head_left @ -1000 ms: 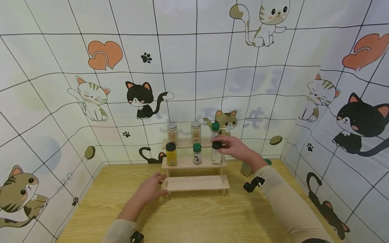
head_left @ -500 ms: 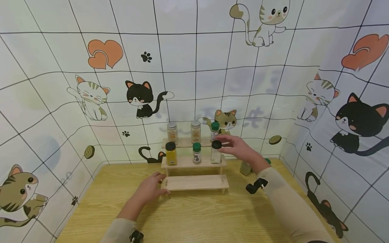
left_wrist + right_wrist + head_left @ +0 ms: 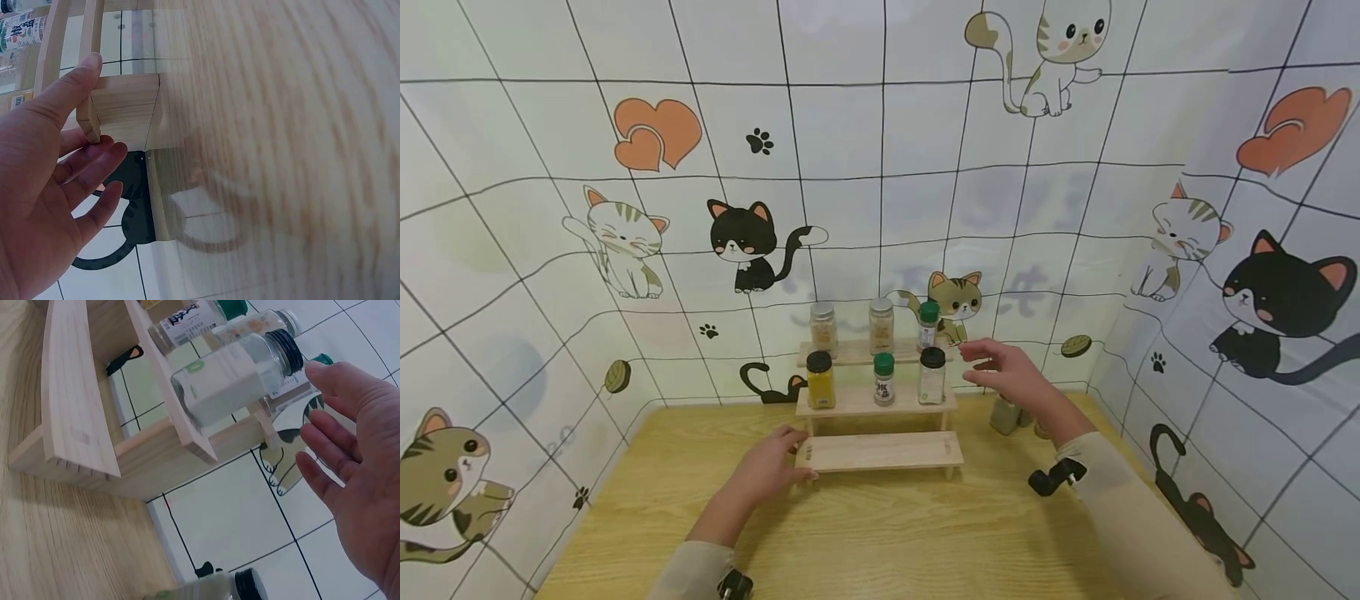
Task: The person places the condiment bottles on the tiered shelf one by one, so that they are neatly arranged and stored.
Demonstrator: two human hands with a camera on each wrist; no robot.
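Observation:
A three-step wooden rack (image 3: 880, 452) holds spice jars on its middle and top steps. My left hand (image 3: 763, 467) pinches the left end of the bottom step, thumb on one side of the board (image 3: 89, 119) and fingers on the other in the left wrist view. A clear jar with a black cap (image 3: 932, 379) stands upright at the right of the middle step. Just right of it is my right hand (image 3: 1011, 379), fingers parted and holding nothing; the right wrist view shows the hand (image 3: 362, 450) beside the black cap (image 3: 285, 351).
The middle step also bears a yellow jar (image 3: 822, 387) and a green-capped jar (image 3: 883, 388). Two grey-capped jars (image 3: 823, 332) and a green-capped one (image 3: 928, 329) stand on top. More jars (image 3: 1003, 415) are on the table by the right forearm. Cat-patterned wall covering surrounds the table.
My right hand has moved off the black-capped jar to the right, its fingers now apart from it. The left hand stays at the rack's bottom step.

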